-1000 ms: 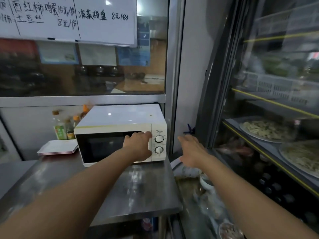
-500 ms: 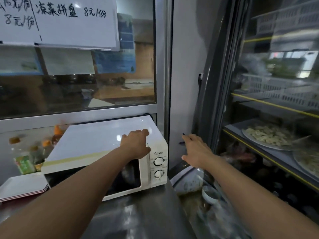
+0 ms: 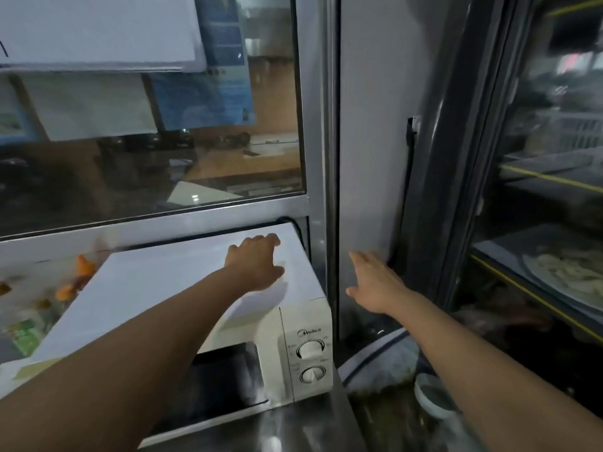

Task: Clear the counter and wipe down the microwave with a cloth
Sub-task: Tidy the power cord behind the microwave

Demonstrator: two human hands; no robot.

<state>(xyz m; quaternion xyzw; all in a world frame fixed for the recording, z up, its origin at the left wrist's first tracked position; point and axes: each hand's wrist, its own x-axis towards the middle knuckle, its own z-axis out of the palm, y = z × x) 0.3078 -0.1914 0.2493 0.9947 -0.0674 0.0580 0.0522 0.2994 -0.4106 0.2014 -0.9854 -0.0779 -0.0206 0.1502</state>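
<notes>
While the left hand (image 3: pixel 256 264) lies flat, fingers loosely spread, on the microwave (image 3: pixel 182 288) standing on the steel counter (image 3: pixel 293 429), probably to steady it, the right hand (image 3: pixel 375 283) reaches open beside it (no cloth visible).

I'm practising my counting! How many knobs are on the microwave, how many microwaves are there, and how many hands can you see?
Round white dial knobs on the microwave front: 2, upper and lower
Boxy white microwave with a dark glass door: 1
Bare hands: 2, left hand resting on the microwave top, right hand reaching beside it
Total: 5
</notes>
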